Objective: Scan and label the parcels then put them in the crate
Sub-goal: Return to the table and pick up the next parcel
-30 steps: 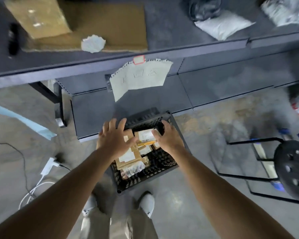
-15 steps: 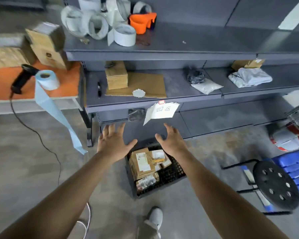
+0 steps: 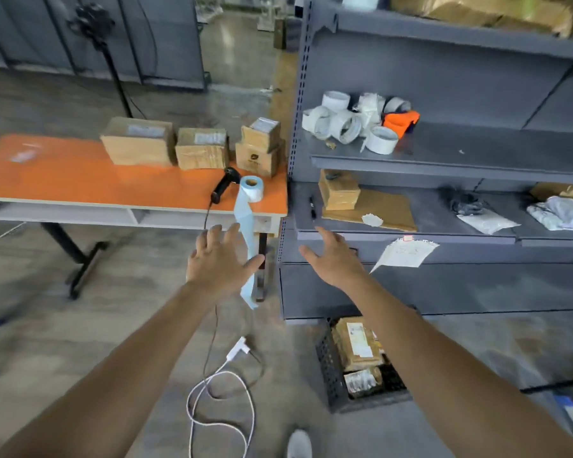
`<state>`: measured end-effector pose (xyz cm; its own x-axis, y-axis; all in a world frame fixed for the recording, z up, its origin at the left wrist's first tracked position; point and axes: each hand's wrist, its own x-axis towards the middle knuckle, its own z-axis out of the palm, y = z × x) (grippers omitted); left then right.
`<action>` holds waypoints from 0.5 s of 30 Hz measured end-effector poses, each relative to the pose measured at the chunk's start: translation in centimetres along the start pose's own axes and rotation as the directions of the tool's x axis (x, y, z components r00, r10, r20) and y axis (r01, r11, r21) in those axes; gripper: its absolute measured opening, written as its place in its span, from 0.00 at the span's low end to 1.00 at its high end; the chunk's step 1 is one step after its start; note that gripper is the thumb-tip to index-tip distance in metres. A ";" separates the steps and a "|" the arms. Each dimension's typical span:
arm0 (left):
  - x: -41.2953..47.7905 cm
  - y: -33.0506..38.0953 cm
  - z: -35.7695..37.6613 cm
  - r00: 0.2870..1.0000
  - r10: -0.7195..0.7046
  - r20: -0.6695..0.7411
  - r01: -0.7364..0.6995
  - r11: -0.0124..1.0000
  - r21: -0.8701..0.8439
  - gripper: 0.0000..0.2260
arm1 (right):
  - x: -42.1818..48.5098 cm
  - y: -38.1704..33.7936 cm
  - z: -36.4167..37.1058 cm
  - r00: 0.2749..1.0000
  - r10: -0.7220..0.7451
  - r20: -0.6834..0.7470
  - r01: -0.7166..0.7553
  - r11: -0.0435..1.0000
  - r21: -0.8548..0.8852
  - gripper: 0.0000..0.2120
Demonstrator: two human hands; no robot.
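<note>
Both my hands are raised in front of me with fingers spread, holding nothing: my left hand [image 3: 220, 259] and my right hand [image 3: 333, 259]. The black crate [image 3: 328, 368] sits on the floor below my right forearm, with several brown parcels [image 3: 354, 345] inside. On the orange table [image 3: 63, 180] stand more cardboard parcels: a large one [image 3: 138, 145], a medium one [image 3: 201, 147] and two stacked small ones [image 3: 260, 150]. A black barcode scanner [image 3: 224, 185] lies beside a blue label roll [image 3: 251, 188], whose strip [image 3: 247, 226] hangs over the table edge.
A grey metal shelf unit [image 3: 444, 153] stands on the right with tape rolls [image 3: 351, 122], a small box [image 3: 339, 191], cardboard and bags. A white cable and charger [image 3: 225, 385] lie on the floor. A fan stand [image 3: 113, 61] is behind the table.
My hands have lifted out of the crate and risen, both empty. My view has swung up and left, bringing the orange table and its parcels into sight.
</note>
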<state>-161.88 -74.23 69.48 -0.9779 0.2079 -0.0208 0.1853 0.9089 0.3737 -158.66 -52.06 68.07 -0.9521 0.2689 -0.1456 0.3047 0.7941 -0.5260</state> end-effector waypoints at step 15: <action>11.7 -7.7 -6.4 0.979 -0.158 -0.131 0.168 0.983 0.073 0.35 | 15.0 -13.3 2.7 0.955 -0.291 0.061 0.287 0.956 0.062 0.32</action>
<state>-175.33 -81.07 72.30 -0.9990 0.0128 0.0425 0.0249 0.9549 0.2960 -177.11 -60.05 70.58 -0.9993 -0.0074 -0.0368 0.0160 0.8026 -0.5963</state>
